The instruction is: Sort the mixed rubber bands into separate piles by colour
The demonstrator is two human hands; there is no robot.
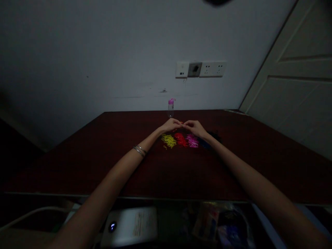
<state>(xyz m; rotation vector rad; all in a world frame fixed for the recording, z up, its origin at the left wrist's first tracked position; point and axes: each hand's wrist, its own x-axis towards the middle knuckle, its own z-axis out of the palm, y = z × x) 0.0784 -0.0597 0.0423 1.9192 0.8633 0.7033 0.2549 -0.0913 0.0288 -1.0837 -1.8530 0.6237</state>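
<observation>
My left hand [171,125] and my right hand [195,128] meet above the far middle of the table, their fingertips pinched close together. Between them shows a speck of a small orange-red piece [182,122], too small to make out clearly. Below the hands lie piles of thin, looped pieces that look like little rubber bands: a yellow pile [169,141], a red pile [181,139] and a pink pile [192,140]. A dark blue pile [204,143] and a black pile [215,137] sit partly behind my right wrist. One yellow piece lies apart in front.
A clear bottle with a pink lid [170,108] stands behind my hands, near the wall. The dark red table [166,173] ends at a near edge, with an open drawer below holding a white power bank [132,226] and packets. Wall sockets [212,69] are at the back.
</observation>
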